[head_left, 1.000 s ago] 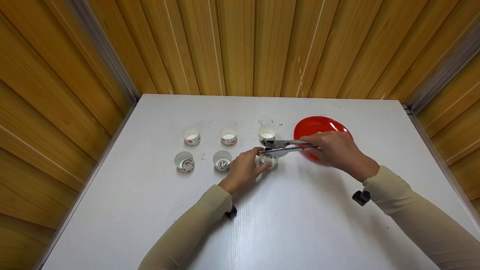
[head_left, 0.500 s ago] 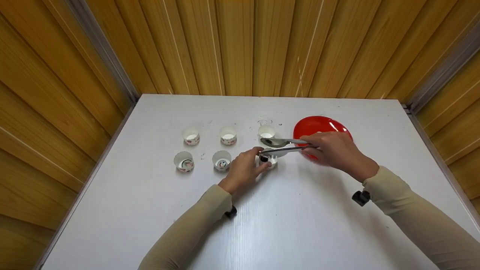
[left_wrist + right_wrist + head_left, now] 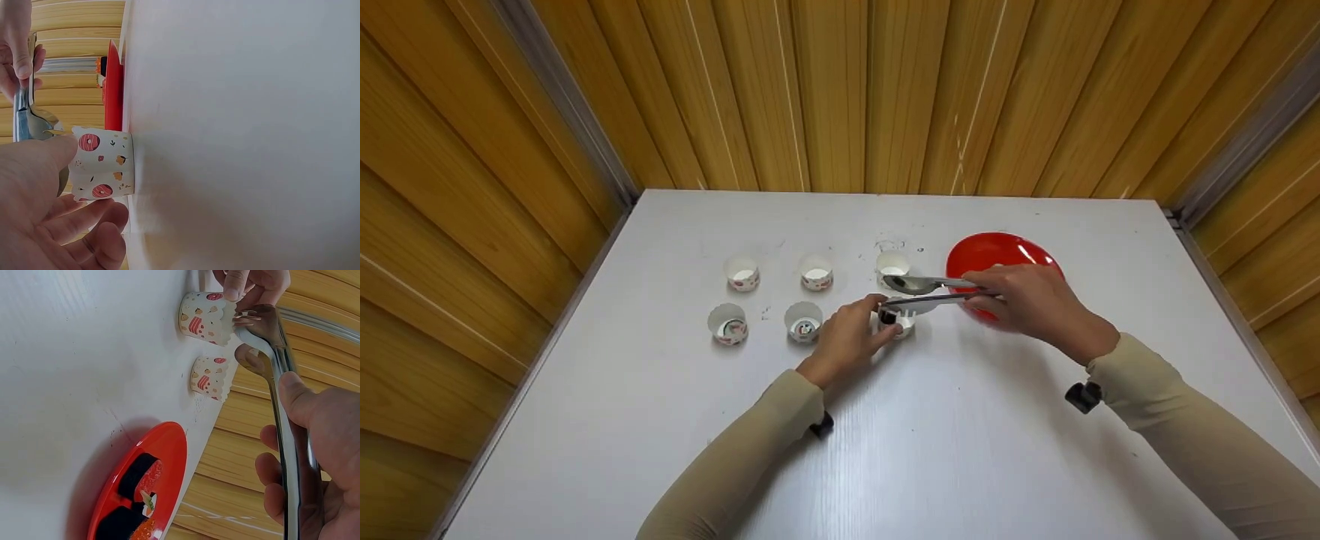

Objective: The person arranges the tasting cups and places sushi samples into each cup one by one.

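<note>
My left hand [image 3: 844,341] steadies a paper baking cup [image 3: 107,166] on the table, its thumb at the rim on one side and fingertips at the other. The cup is white with pink doughnut and leaf prints. My right hand [image 3: 1027,300] grips metal serving tongs [image 3: 287,455]. Their two ends stand apart just above the cup, one a spoon shape and the other slotted. Inside the cup a small black piece [image 3: 888,316] is visible, partly covered by the tongs. To the right, under my right hand, lies a red plate [image 3: 982,255] with sushi pieces [image 3: 140,478].
Two paper cups [image 3: 804,322] stand left of my left hand in the near row. Three more form the far row, one of them [image 3: 892,264] just behind the tongs. Wooden panels [image 3: 840,97] rise behind the white table [image 3: 930,450].
The tongs' ends have spread apart, and the black piece that was between them now sits lower, in the cup. Both hands stay nearly in place.
</note>
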### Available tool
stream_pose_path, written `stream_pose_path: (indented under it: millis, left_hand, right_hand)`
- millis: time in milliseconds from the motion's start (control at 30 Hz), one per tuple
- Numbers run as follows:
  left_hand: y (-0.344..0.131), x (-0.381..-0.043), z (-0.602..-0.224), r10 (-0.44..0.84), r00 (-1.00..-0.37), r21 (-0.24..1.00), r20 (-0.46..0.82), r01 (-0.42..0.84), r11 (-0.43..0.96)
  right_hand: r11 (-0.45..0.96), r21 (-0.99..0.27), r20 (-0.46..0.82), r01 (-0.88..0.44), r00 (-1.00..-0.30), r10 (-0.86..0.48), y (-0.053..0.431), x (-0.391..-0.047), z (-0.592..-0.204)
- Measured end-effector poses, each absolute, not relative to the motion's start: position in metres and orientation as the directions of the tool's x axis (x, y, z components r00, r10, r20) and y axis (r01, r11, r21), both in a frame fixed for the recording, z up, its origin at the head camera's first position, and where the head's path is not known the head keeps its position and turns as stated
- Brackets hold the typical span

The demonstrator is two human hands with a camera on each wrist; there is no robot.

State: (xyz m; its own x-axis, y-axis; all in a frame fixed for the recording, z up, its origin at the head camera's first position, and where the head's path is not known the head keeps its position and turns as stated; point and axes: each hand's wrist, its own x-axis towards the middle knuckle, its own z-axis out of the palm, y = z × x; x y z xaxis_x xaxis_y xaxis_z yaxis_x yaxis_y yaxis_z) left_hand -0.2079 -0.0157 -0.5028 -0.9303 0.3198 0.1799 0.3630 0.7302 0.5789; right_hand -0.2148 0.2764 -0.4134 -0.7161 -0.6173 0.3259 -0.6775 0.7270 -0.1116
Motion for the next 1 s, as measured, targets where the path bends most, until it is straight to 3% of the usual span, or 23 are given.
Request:
stream_pose_path:
  millis: [267,633,1000]
  left_hand:
    - [-0.015,-0.207,-0.5,0.322,-0.931,0.552,0.172,0.362,0.751]
    - [-0.014,-0.208,-0.492,0.343,-0.933,0.518,0.108,0.347,0.782]
    - [-0.015,-0.206,-0.484,0.371,-0.908,0.498,0.194,0.417,0.76]
  right_hand:
    - [0.74,-0.114,0.327,-0.663,-0.728,-0.602,0.281,-0.214,-0.411]
    - [0.795,-0.158,0.256,-0.586,-0.801,-0.54,0.295,-0.215,-0.403]
    - [0.819,-0.181,0.246,-0.545,-0.831,-0.499,0.313,-0.217,-0.403]
